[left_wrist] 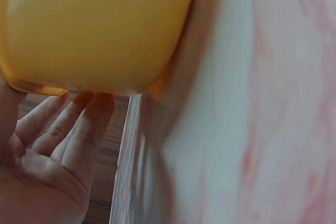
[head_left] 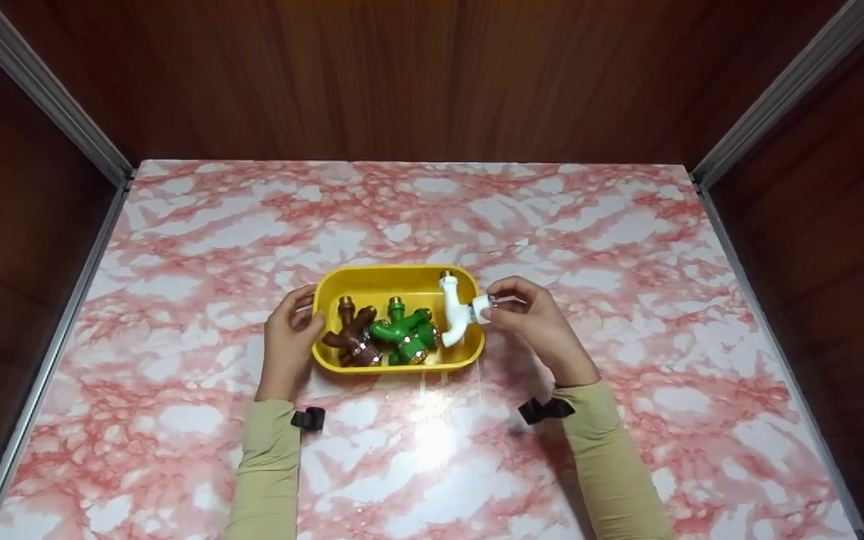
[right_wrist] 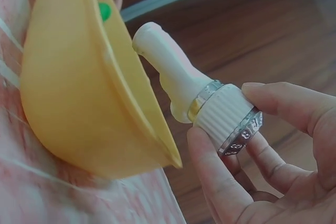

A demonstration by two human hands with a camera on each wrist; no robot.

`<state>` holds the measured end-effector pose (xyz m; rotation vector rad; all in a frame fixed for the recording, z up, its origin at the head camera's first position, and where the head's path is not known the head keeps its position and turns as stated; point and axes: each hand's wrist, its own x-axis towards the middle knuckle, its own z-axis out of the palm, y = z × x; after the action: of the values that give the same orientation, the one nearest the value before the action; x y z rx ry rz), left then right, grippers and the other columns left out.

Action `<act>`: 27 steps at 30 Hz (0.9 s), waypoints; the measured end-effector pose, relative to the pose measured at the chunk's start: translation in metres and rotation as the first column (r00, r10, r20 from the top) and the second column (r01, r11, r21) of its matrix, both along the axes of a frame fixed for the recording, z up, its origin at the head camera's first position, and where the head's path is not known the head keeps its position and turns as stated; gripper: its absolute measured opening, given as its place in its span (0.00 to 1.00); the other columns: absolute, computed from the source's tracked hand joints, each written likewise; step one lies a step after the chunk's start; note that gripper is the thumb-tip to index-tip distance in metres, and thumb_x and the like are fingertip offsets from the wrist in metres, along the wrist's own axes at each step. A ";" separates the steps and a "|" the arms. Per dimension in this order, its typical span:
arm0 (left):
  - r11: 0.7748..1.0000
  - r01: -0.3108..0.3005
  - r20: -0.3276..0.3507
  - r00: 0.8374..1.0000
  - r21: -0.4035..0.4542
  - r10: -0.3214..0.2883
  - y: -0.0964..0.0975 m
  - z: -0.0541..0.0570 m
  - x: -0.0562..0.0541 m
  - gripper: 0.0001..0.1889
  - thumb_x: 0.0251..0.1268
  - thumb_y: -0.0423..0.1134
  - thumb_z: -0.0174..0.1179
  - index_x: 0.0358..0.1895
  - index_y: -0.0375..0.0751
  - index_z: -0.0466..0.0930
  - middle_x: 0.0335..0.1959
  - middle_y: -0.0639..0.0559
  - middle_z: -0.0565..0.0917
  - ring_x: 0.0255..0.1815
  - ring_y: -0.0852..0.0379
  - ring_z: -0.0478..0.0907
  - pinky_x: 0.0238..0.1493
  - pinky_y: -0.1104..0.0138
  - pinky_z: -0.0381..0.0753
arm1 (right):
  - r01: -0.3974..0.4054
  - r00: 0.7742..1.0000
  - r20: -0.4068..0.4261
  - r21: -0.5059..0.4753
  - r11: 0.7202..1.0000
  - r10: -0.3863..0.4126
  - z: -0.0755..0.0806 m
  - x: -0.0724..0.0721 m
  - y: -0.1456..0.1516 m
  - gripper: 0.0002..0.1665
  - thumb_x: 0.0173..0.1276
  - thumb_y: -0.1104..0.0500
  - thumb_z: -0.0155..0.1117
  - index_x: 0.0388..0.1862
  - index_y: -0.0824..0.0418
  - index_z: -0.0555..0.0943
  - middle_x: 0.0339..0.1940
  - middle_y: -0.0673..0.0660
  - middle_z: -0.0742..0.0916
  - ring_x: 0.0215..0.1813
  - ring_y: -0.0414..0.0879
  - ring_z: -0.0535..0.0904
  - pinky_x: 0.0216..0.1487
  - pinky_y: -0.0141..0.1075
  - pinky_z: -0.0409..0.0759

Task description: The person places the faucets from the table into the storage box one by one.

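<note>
A yellow plastic tub (head_left: 394, 277) stands on the table, with brown taps (head_left: 355, 330) in its left part and green taps (head_left: 406, 330) in the middle. At the tub's left end my left hand (head_left: 292, 334) holds the rim; in the left wrist view its fingers (left_wrist: 79, 135) reach the tub's outer wall. My right hand (head_left: 537, 319) pinches a white tap (head_left: 454, 307) by its ribbed knob (right_wrist: 226, 116), between thumb and fingers. The white tap overlaps the tub's right end in the head view, and the right wrist view has it above the rim, spout towards the tub.
The tabletop (head_left: 417, 210) has a red and white marbled surface. Dark wood panels (head_left: 402, 82) rise behind it and on both sides, with metal edge strips (head_left: 762, 277) along the sides. Black straps (head_left: 546, 409) sit on both wrists.
</note>
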<state>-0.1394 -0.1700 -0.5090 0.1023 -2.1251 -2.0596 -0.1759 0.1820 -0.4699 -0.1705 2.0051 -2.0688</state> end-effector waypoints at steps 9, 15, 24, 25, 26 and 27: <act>1.000 -0.004 0.004 1.000 0.004 0.004 0.001 0.001 -0.001 0.23 0.61 0.20 0.56 0.61 0.27 0.71 0.52 0.28 0.75 0.52 0.33 0.75 0.51 0.65 0.78 | -0.026 0.999 0.037 0.012 1.000 0.025 -0.002 0.002 -0.014 0.21 0.56 0.68 0.72 0.47 0.69 0.76 0.45 0.65 0.78 0.43 0.54 0.79 0.48 0.47 0.82; 1.000 -0.003 0.021 1.000 0.007 0.003 0.001 0.001 -0.001 0.23 0.61 0.21 0.56 0.61 0.28 0.71 0.52 0.30 0.76 0.53 0.34 0.75 0.51 0.66 0.78 | -0.040 0.998 0.050 0.017 0.999 0.039 -0.003 0.002 -0.018 0.21 0.56 0.68 0.71 0.47 0.69 0.76 0.46 0.65 0.79 0.44 0.54 0.79 0.48 0.48 0.81; 1.000 -0.006 0.017 1.000 0.007 0.006 0.000 0.000 -0.001 0.23 0.61 0.21 0.56 0.61 0.28 0.71 0.53 0.31 0.76 0.53 0.36 0.75 0.51 0.66 0.79 | -0.061 0.996 0.061 0.017 0.998 0.060 -0.001 0.002 -0.021 0.21 0.59 0.70 0.68 0.50 0.73 0.74 0.47 0.64 0.78 0.43 0.52 0.79 0.45 0.44 0.81; 1.000 -0.007 0.017 1.000 0.006 0.007 0.000 0.000 -0.001 0.23 0.61 0.21 0.56 0.61 0.28 0.71 0.53 0.31 0.76 0.53 0.36 0.76 0.51 0.65 0.79 | -0.064 0.996 0.060 0.020 0.998 0.062 0.001 0.002 -0.022 0.21 0.59 0.71 0.67 0.50 0.73 0.74 0.47 0.64 0.78 0.42 0.52 0.79 0.44 0.43 0.81; 1.000 -0.008 0.018 1.000 0.005 0.008 0.000 0.000 -0.001 0.23 0.61 0.21 0.56 0.61 0.28 0.72 0.53 0.31 0.76 0.53 0.36 0.76 0.51 0.65 0.79 | -0.068 0.996 0.059 0.025 0.997 0.066 0.004 0.003 -0.024 0.21 0.59 0.71 0.67 0.51 0.74 0.74 0.46 0.65 0.77 0.42 0.52 0.79 0.44 0.42 0.81; 1.000 -0.008 0.020 1.000 0.006 0.008 0.000 0.000 -0.001 0.23 0.61 0.21 0.56 0.61 0.28 0.72 0.53 0.31 0.76 0.53 0.36 0.76 0.51 0.65 0.79 | -0.070 0.996 0.061 0.028 0.997 0.068 0.007 0.004 -0.025 0.21 0.59 0.71 0.67 0.50 0.75 0.73 0.46 0.65 0.77 0.42 0.52 0.78 0.44 0.41 0.81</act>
<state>-0.1399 -0.1698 -0.5095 0.1330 -2.1268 -2.0690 -0.1717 0.1570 -0.4625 -0.1677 1.9656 -1.9776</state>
